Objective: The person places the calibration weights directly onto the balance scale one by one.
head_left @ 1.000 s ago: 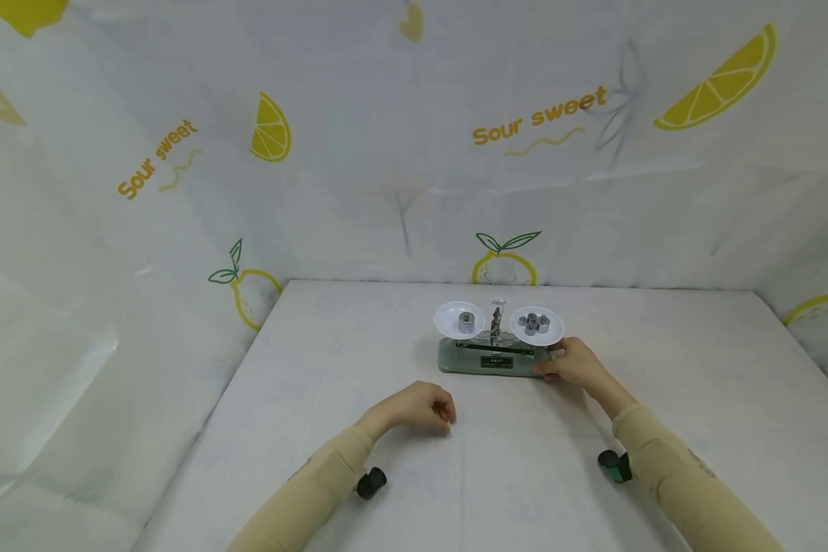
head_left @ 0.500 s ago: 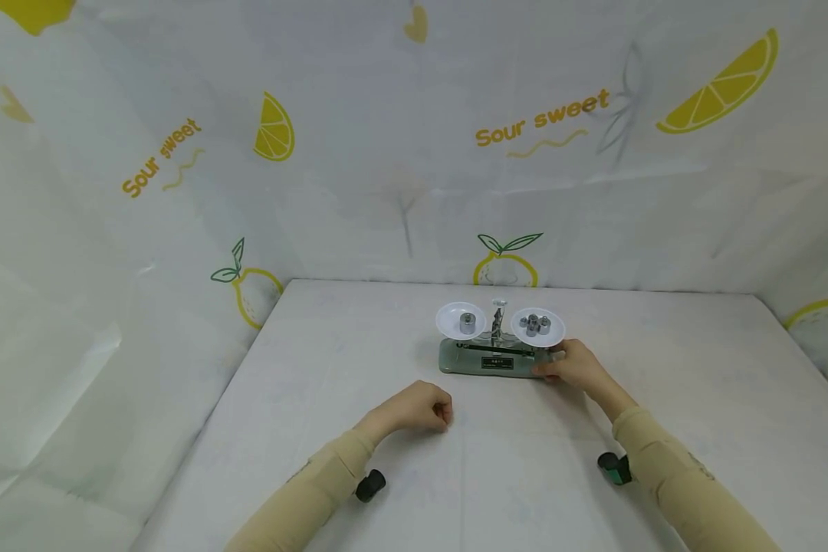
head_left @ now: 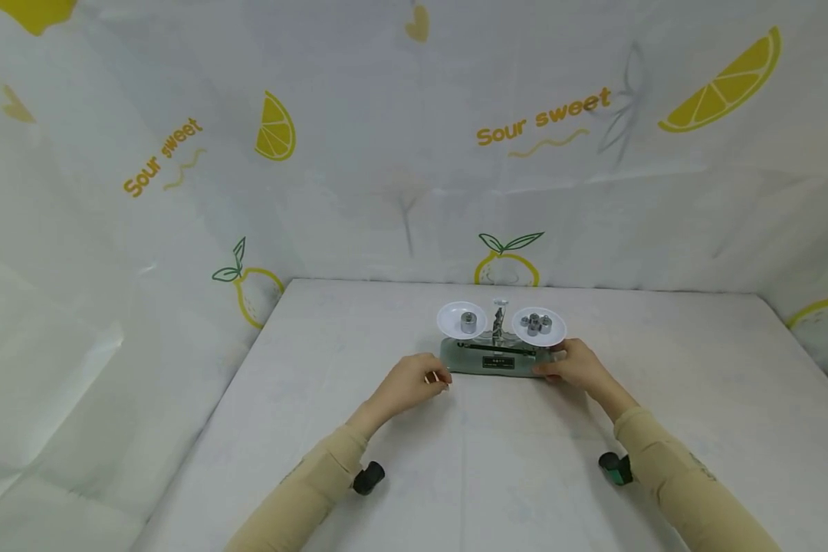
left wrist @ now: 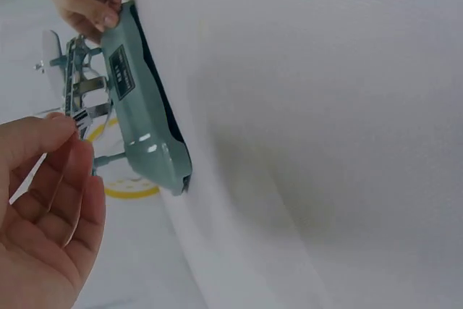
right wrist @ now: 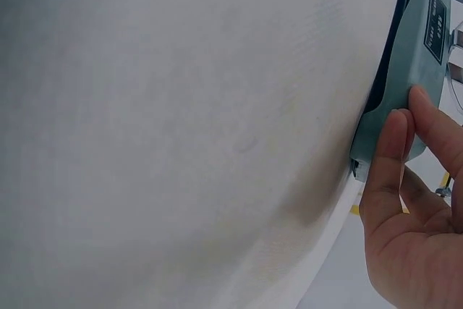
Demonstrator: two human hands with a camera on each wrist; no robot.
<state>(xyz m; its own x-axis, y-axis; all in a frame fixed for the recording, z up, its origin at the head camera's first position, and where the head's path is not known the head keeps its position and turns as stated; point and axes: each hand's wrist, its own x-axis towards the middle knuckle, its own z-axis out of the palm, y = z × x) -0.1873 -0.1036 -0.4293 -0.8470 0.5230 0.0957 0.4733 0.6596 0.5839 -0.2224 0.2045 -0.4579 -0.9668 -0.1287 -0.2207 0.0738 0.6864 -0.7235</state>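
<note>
A green balance scale (head_left: 465, 362) with two white pans stands on the table. Its left pan (head_left: 447, 313) bears one metal weight (head_left: 468, 323), and its right pan (head_left: 557, 328) bears several small metal weights (head_left: 534, 325). My right hand (head_left: 583, 368) grips the right end of the base; in the right wrist view its fingers (right wrist: 391, 146) lie against the green casing. Just in front of the base's left end is my left hand (head_left: 410, 382), fingers loosely curled and thumb near the index fingertip. The left wrist view shows this hand (left wrist: 51, 208) overlapping the scale's metal beam.
The white table (head_left: 359, 330) meets a white cloth (head_left: 359, 176) printed with lemons at its back and left edges. A black wrist camera (head_left: 369, 478) sits beneath the left sleeve, another camera (head_left: 616, 468) beneath the right.
My left hand has moved forward, away from the body, to the left end of the scale's base. The right hand keeps its grip and the scale stays in place.
</note>
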